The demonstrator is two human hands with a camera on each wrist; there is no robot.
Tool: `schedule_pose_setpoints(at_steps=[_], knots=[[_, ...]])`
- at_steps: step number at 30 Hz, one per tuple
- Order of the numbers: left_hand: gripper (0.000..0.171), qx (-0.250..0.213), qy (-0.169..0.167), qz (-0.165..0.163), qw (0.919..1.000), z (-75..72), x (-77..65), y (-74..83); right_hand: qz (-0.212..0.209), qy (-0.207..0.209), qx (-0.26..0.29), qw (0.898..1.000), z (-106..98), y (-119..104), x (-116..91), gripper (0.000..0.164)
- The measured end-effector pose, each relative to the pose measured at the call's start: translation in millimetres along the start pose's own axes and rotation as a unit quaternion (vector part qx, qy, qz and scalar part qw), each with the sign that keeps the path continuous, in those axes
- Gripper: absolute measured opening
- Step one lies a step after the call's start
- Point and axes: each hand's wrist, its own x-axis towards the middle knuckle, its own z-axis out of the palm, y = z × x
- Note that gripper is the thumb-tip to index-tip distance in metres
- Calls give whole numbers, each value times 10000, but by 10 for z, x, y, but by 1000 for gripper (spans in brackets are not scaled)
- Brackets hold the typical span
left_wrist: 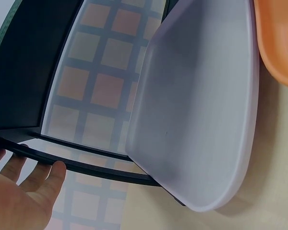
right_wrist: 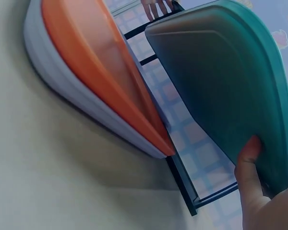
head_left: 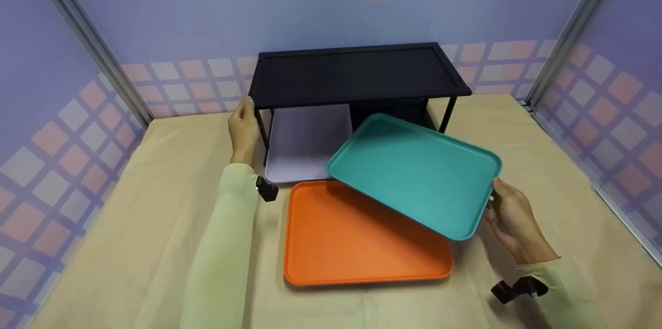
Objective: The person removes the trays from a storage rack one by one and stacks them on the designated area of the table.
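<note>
A black two-level rack (head_left: 357,75) stands against the back wall. My left hand (head_left: 244,130) holds its left front corner; in the left wrist view the fingers (left_wrist: 55,179) lie against the side bar. A teal tray (head_left: 419,174) hangs in the air, slanted, in front of the rack's right half. My right hand (head_left: 512,218) grips its right edge, with the thumb (right_wrist: 249,158) on the underside in the right wrist view. Below it lies an orange tray (head_left: 357,246), stacked on a lavender tray (right_wrist: 72,81). Another lavender tray (head_left: 310,137) sits in the rack's left side, sticking out in front.
A beige cloth (head_left: 129,230) covers the table. Patterned walls (head_left: 310,3) enclose the back and both sides, joined by metal corner posts (head_left: 574,29). The teal tray partly hides the rack's lower right space.
</note>
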Motion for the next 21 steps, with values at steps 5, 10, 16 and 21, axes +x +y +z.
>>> schedule_pose_setpoints(at_steps=[5,10,16,21], knots=[[45,39,81,-29,10000,-3,10,-4,112,-13,-69,9999,-27,10,-10,72],[45,82,21,-38,10000,-3,12,-11,221,-52,-459,9987,-41,29,1,74],[46,1,-71,-28,10000,-1,1,-13,243,-142,-749,9968,-43,50,4,74],[46,-21,-106,-98,9999,-6,5,-18,234,-127,-815,9963,-36,44,7,71]])
